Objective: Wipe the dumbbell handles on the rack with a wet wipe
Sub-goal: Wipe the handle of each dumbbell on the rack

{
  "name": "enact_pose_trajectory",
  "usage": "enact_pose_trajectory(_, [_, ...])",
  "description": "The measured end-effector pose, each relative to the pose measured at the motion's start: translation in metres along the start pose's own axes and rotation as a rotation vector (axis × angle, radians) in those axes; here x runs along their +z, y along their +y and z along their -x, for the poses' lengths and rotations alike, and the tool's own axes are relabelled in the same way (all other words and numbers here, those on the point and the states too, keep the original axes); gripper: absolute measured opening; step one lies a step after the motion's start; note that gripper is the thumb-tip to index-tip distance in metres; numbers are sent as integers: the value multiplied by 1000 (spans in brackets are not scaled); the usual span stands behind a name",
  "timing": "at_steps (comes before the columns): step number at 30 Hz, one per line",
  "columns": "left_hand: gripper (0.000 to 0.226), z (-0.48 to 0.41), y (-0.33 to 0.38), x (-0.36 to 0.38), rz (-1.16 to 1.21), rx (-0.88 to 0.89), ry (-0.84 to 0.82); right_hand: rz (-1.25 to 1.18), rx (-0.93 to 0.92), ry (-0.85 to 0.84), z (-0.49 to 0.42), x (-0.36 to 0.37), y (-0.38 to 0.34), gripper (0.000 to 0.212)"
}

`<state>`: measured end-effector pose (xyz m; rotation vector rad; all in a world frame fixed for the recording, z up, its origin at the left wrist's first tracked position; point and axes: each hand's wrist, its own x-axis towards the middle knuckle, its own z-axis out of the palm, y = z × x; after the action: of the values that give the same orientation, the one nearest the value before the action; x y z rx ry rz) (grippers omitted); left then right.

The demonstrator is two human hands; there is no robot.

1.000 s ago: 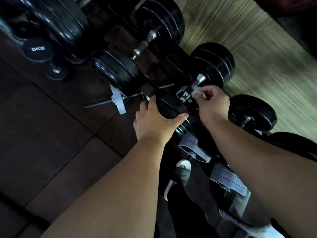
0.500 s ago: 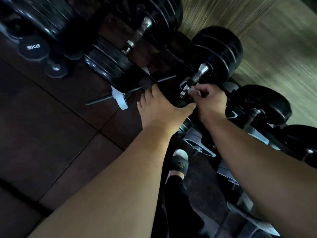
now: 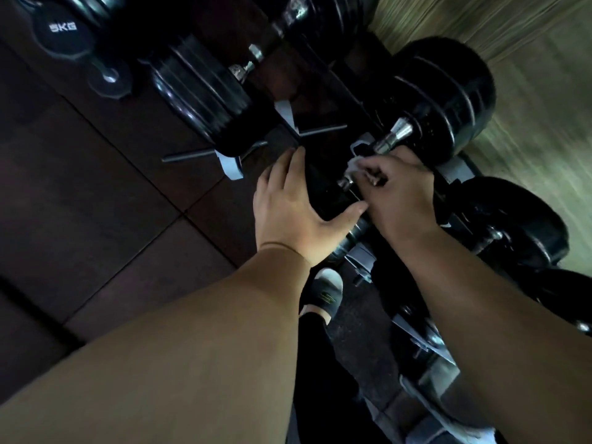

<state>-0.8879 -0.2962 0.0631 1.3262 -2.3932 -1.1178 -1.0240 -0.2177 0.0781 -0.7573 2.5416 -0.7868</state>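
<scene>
A black dumbbell lies on the rack with a chrome handle (image 3: pixel 392 136) running between its near head (image 3: pixel 333 193) and its far head (image 3: pixel 445 100). My right hand (image 3: pixel 400 190) is closed around the handle's near part, pressing a white wet wipe (image 3: pixel 354 165) against it; only a corner of the wipe shows. My left hand (image 3: pixel 291 206) lies flat over the near black head, fingers spread on it. The middle of the handle is hidden under my right hand.
Another dumbbell (image 3: pixel 205 91) with a chrome handle sits on the rack to the left, and a smaller one (image 3: pixel 512 219) to the right. A 5KG dumbbell (image 3: pixel 64 30) stands on the dark tiled floor (image 3: pixel 80 203). Grey rack cradles (image 3: pixel 362 261) and my shoe (image 3: pixel 326 290) are below.
My right hand has slid a little along the handle toward the near head, still holding the wipe. My left hand stays on the near head. The view has shifted slightly.
</scene>
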Motion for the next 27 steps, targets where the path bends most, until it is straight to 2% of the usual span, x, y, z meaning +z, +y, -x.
enact_pose_trajectory(5, [109, 1, -2, 3, 11, 12, 21, 24, 17, 101, -15, -10, -2, 16])
enact_pose_trajectory(8, [107, 0, -3, 4, 3, 26, 28, 59, -48, -64, -3, 1, -1, 19])
enact_pose_trajectory(10, [107, 1, -2, 4, -2, 25, 25, 29, -86, -116, -2, 2, 2, 18])
enact_pose_trajectory(15, [106, 1, -5, 6, -9, 32, 26, -45, -103, 103, -14, -8, 6, 16])
enact_pose_trajectory(19, [105, 0, -4, 6, -4, 48, 34, -52, -69, -37, 0, 3, 5, 17])
enact_pose_trajectory(21, [105, 0, -4, 7, -3, 35, 26, -66, -1, -26, -1, -2, 4, 15])
enact_pose_trajectory(25, [104, 1, -5, 8, 2, 39, 30, -267, 293, 243, -16, -9, 10, 12])
enact_pose_trajectory(27, [104, 1, -6, 8, -2, 43, 28, -408, 432, 236, -9, -2, 6, 13])
